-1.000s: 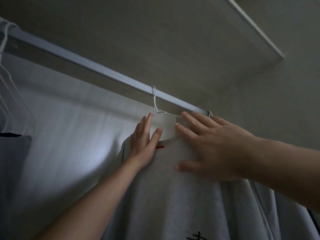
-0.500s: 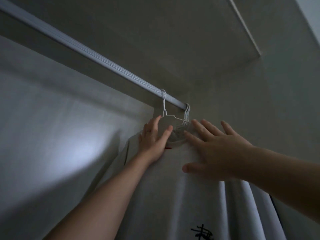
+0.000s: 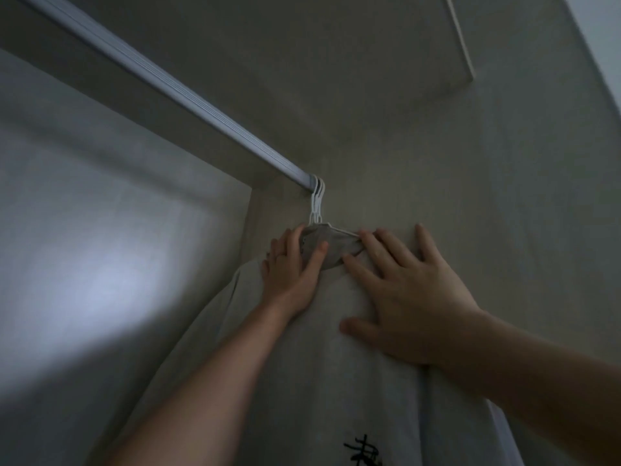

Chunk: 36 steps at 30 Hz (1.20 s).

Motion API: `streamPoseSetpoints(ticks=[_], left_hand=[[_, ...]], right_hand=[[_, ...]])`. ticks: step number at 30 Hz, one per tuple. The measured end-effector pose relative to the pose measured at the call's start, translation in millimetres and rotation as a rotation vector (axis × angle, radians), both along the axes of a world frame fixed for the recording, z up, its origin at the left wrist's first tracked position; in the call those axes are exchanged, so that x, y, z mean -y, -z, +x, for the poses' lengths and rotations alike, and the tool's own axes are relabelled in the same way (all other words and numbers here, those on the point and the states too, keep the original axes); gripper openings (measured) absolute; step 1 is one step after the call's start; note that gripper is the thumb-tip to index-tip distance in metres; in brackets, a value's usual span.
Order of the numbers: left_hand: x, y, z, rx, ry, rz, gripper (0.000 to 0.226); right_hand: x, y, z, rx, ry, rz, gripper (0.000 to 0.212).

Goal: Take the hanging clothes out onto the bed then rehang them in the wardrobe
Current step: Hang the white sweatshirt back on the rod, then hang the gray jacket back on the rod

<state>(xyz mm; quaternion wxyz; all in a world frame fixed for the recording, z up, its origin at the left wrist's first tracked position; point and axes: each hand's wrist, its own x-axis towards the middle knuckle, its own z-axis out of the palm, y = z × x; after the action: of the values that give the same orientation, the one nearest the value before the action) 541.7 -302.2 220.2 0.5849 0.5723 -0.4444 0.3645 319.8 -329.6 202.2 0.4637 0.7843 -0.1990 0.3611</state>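
At the right end of the wardrobe rail (image 3: pixel 188 95), where it meets the side wall (image 3: pixel 504 196), the hooks of several white wire hangers (image 3: pixel 317 200) sit bunched tight together. From them hangs a pale grey T-shirt (image 3: pixel 302 381), its front facing the camera and its collar (image 3: pixel 336 245) just under the hooks. A black print (image 3: pixel 364 454) shows low on the cloth, cut off by the bottom edge (too little of it is visible to read).

Both hands are raised to the shirt, one on each side of the collar. The left hand (image 3: pixel 290 270) lies on the shirt's left shoulder, fingers straight and pointing up, with the thumb laid across the collar's left edge. It is released, not clenched round anything. The right hand (image 3: pixel 406 304) is flat on the cloth just right of the collar, fingers spread wide, the first two fingertips touching the collar's right end and the thumb stretched out low to the left. It too is released, palm pressed to the fabric. The collar sits between the two hands, above both palms.

Left of the shirt, the wardrobe's back panel (image 3: pixel 100 247) carries a soft patch of light (image 3: pixel 84 297).
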Motion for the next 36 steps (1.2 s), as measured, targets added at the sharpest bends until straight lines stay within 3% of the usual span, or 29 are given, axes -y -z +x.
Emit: streamPoseSetpoints(ticks=[8, 17, 21, 25, 31, 36], left_hand=[[13, 5, 7, 0.026, -0.039, -0.091, 0.08], [-12, 16, -22, -0.05, -0.065, 0.135, 0.068], [-31, 41, -88, 0.083, 0.05, 0.13, 0.083], [-45, 81, -172, 0.285, 0.072, 0.115, 0.072], [-39, 168, -287, 0.412, 0.074, 0.185, 0.069], [-11, 260, -391, 0.507, 0.274, 0.278, 0.068]], right_hand=[[6, 6, 9, 0.058, -0.022, -0.051, 0.089], [-5, 3, -34, 0.002, -0.119, 0.08, 0.066], [-12, 14, -94, 0.121, -0.136, 0.121, 0.067], [-15, 54, -164, 0.16, -0.153, 0.11, 0.066], [-3, 143, -277, 0.215, -0.127, 0.229, 0.065], [20, 235, -387, 0.268, -0.01, 0.44, 0.066]])
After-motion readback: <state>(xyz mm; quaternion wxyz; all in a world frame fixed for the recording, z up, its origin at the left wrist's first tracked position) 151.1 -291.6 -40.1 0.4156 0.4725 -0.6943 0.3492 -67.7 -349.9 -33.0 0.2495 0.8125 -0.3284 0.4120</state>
